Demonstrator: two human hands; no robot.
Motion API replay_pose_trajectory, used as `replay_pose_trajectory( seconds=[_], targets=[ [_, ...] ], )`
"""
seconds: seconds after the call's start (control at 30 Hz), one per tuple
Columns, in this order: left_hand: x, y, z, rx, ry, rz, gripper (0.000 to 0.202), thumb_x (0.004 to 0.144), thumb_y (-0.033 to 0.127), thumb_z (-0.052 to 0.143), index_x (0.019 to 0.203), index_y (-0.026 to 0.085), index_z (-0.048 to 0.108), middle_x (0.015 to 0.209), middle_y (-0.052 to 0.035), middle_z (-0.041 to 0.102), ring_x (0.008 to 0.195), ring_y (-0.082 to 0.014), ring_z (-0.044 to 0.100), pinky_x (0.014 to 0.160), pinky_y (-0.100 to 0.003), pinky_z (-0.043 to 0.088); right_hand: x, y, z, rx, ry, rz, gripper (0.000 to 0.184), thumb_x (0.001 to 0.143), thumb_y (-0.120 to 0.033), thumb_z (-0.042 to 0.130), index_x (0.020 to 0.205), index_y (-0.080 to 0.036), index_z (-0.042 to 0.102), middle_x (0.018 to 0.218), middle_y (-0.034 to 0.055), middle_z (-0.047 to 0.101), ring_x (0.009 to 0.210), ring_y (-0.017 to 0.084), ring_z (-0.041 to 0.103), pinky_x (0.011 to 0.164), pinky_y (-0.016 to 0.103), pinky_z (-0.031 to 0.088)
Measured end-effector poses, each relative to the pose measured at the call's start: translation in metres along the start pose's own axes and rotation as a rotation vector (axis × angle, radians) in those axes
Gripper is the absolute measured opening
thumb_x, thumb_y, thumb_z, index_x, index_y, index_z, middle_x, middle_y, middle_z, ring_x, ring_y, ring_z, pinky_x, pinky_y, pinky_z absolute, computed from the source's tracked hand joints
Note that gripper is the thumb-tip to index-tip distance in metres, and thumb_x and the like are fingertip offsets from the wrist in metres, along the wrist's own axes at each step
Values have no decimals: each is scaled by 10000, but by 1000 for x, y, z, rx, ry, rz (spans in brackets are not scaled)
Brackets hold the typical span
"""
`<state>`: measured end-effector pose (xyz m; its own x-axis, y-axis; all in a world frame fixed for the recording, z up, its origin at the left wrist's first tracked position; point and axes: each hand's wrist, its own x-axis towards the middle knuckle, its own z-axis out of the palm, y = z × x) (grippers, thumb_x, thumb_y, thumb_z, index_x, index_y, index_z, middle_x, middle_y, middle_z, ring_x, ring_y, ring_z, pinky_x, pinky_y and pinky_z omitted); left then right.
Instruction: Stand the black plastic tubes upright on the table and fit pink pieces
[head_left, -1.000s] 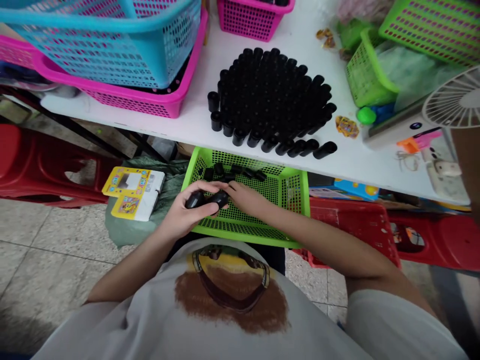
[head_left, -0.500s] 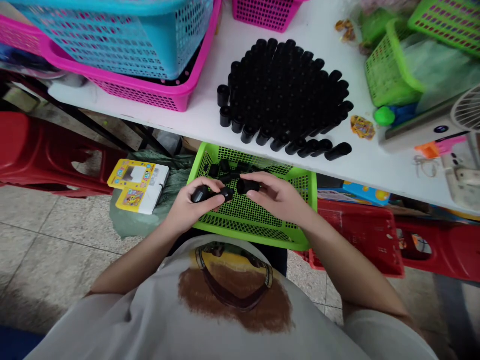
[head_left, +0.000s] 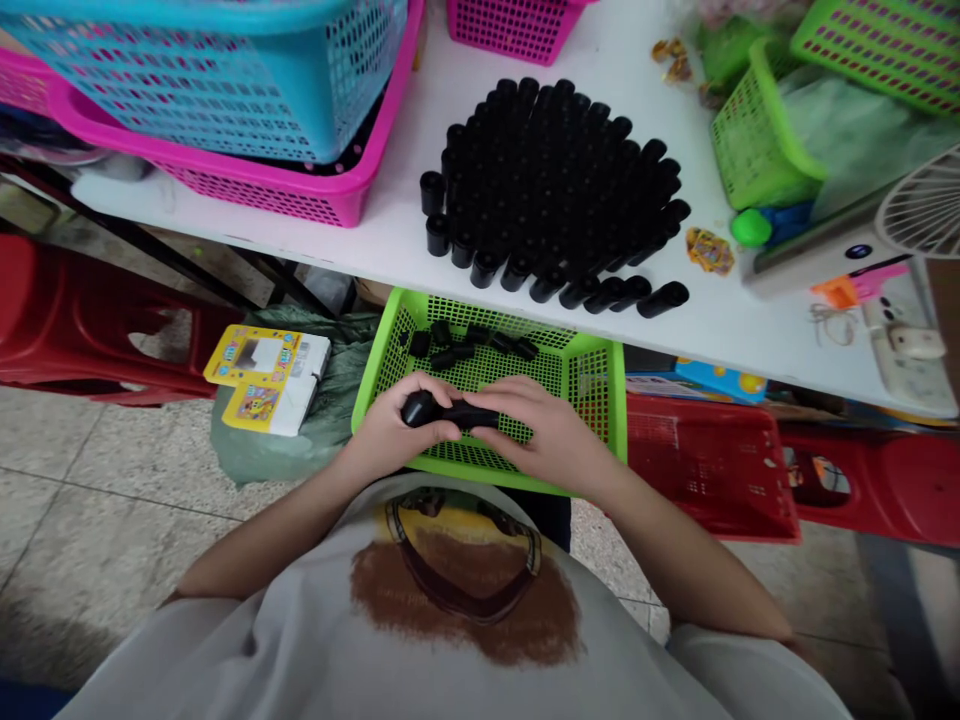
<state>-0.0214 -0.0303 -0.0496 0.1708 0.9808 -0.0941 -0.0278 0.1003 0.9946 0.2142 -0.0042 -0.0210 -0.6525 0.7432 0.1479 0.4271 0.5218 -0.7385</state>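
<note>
A green basket [head_left: 596,375] rests on my lap, with several loose black plastic pieces [head_left: 469,342] lying at its far side. Over its near half my left hand [head_left: 390,435] is closed round a black cap [head_left: 417,408]. My right hand [head_left: 544,435] grips a black tube [head_left: 469,415] and holds it end to end against that cap. The two hands touch. On the white table [head_left: 390,245] beyond, a dense cluster of upright black tubes [head_left: 551,185] stands, and one more [head_left: 663,298] lies on its side at the cluster's near right.
Stacked blue [head_left: 225,70] and pink [head_left: 300,195] baskets fill the table's left. Green baskets [head_left: 757,140], a small fan [head_left: 922,205] and oddments crowd its right. Below are a red crate [head_left: 712,460], red stools [head_left: 75,320] and a yellow box [head_left: 266,380] on a green bag.
My right hand picked a black tube out of the basket, then came back toward me and pushed it against the cap in my left hand. The hands now meet.
</note>
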Motion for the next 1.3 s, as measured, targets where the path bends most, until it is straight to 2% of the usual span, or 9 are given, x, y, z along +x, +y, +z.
replay_pose_trajectory(
  seconds=[0.17, 0.4, 0.6, 0.73, 0.9, 1.03, 1.1, 1.23, 1.3],
  targets=[
    [-1, -8, 7, 299, 1, 138, 456, 727, 533, 952, 791, 215, 632, 1110, -81, 684, 1090, -256, 671, 994, -400, 540, -2, -2, 14, 3, -18, 32, 227, 1013, -255, 688, 1230, -280, 747, 1209, 78, 796, 1163, 270, 726, 1035, 517, 607],
    [-1, 2, 2, 372, -52, 210, 439, 770, 531, 926, 818, 217, 623, 1164, -87, 643, 1112, -261, 656, 1030, -421, 544, -5, -6, 22, 44, -94, 140, 436, 960, -211, 657, 1391, -258, 614, 1345, 126, 672, 1180, 268, 709, 1002, 449, 632],
    [-3, 7, -13, 208, 35, 148, 447, 751, 418, 946, 823, 214, 556, 1171, -80, 674, 1023, -223, 689, 979, -381, 542, -11, 22, -27, -200, 398, 174, 224, 999, -367, 669, 1204, -281, 695, 1224, 90, 722, 1129, 273, 716, 1033, 502, 615],
    [-5, 8, -18, 192, -20, 121, 315, 826, 275, 834, 808, 221, 524, 966, -36, 694, 939, -195, 685, 903, -334, 530, -21, 55, -63, -571, 719, 330, 354, 972, -407, 667, 1269, -215, 664, 1195, 148, 730, 1218, 357, 630, 1113, 632, 513],
    [-7, 12, -16, 180, -31, 90, 280, 829, 282, 811, 800, 218, 540, 992, -50, 712, 938, -192, 695, 891, -335, 551, -24, 88, -77, -732, 673, 525, 481, 1037, -482, 557, 1430, -221, 647, 1368, 203, 658, 1375, 479, 452, 1122, 815, 364],
    [-6, 12, -16, 142, -9, 76, 310, 839, 318, 830, 799, 219, 539, 988, -59, 744, 940, -199, 719, 884, -345, 566, -18, 87, -71, -815, 712, 510, 529, 1041, -524, 547, 1468, -227, 643, 1469, 234, 524, 1380, 520, 440, 1106, 848, 346],
    [-6, 11, -15, 87, 7, 55, 334, 843, 351, 845, 808, 220, 540, 984, -61, 756, 942, -204, 727, 870, -344, 574, -12, 82, -63, -813, 627, 393, 468, 1063, -474, 514, 1418, -211, 669, 1369, 234, 581, 1335, 477, 512, 1114, 791, 394],
    [-4, 10, -8, -34, 44, 8, 373, 847, 402, 866, 855, 218, 541, 954, -48, 757, 942, -204, 738, 856, -336, 578, 9, 85, -34, -642, 9, 309, 312, 1071, -310, 465, 1174, -195, 736, 1011, 146, 726, 1038, 329, 699, 997, 559, 570],
    [-3, 11, -4, -66, 42, 3, 396, 840, 389, 879, 914, 224, 527, 923, -31, 759, 966, -207, 754, 889, -340, 575, 19, 93, -20, -588, -138, 361, 279, 1040, -247, 521, 1226, -167, 712, 1096, 160, 750, 1016, 306, 723, 950, 485, 598]
  ],
)
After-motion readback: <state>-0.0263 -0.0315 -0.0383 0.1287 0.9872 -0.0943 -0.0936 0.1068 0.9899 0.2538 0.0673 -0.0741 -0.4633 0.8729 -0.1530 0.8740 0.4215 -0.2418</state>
